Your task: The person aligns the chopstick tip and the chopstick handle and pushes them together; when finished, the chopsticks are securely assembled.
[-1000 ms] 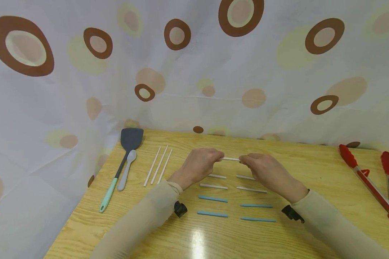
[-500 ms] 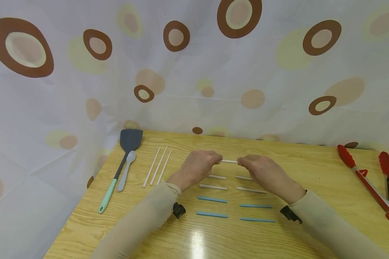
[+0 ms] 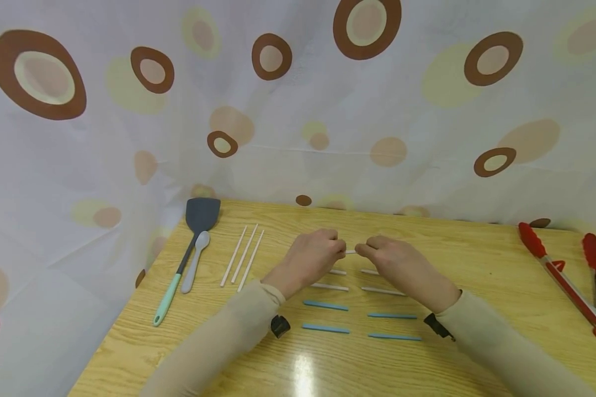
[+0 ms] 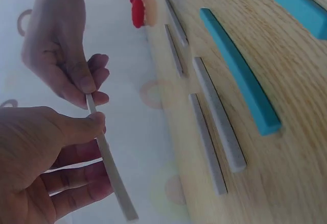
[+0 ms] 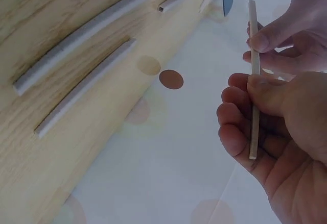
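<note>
Between my two hands runs a thin white stick (image 3: pixel 350 252), held level over the back half of the table. My left hand (image 3: pixel 309 258) pinches it between thumb and fingers, and my right hand (image 3: pixel 399 267) does the same close beside. In the left wrist view one end of the stick (image 4: pixel 116 178) sticks out past the left fingers; its other end lies against the right palm in the right wrist view. Below the hands lie short white sticks (image 3: pixel 330 286) in two columns, partly hidden by the hands. Nearer the front are short blue sticks (image 3: pixel 326 328), also in two columns.
On the left lie three longer white sticks (image 3: pixel 242 253), a grey spoon (image 3: pixel 193 264) and a dark spatula (image 3: pixel 202 214) with a mint handle. Red-tipped tongs (image 3: pixel 571 286) lie at the far right. A patterned curtain (image 3: pixel 387 182) hangs behind the wooden table (image 3: pixel 258 353).
My hands have come closer together along the stick, leaving less of it showing between them. They also sit slightly lower in the head view. The sticks on the table have not moved.
</note>
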Motion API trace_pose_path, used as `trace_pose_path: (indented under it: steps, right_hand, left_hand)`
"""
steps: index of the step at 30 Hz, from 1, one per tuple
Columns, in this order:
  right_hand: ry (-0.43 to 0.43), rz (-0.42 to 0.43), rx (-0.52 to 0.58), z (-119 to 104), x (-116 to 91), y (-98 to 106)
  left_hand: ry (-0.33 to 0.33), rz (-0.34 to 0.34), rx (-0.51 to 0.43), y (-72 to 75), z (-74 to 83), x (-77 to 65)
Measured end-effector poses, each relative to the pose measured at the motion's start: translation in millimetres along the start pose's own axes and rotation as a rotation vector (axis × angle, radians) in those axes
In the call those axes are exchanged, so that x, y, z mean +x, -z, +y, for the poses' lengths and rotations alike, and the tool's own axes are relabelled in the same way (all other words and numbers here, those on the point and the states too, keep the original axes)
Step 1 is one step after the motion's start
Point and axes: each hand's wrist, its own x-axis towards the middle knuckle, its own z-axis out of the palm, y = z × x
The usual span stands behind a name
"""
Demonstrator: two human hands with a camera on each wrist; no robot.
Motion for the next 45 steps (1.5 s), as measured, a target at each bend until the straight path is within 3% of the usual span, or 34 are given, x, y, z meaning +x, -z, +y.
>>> trace_pose_path:
  steps: [5, 8, 15, 25, 35, 45]
  right_hand:
    - [-0.042, 0.065, 0.032, 0.1, -1.3, -3.0]
    - [-0.113, 0.082, 0.021, 3.9, -3.9, -2.4]
    - [-0.156, 0.031, 0.025, 10.0, -11.4, -4.6]
    - [-0.145, -0.087, 0.000, 7.2, -21.7, -13.0]
    - [-0.173, -0.215, 0.008, 6.7, -28.7, -21.9]
    - [-0.169, -0.245, 0.040, 6.9, -27.9, -25.4]
  left_hand:
    - [0.010, -0.081, 0.020, -1.2, -1.4, -2.5]
    - [0.066, -0.126, -0.014, -0.4, -8.2, -4.8]
    - [0.250, -0.173, -0.267, -0.7, -33.0, -16.9]
    - [0.457, -0.260, -0.464, -7.7, -64.5, -35.8]
    - [0.605, -0.336, -0.433, -14.2, -82.2, -46.4]
    - [0.680, -0.391, -0.428, -15.8, -87.5, -51.9]
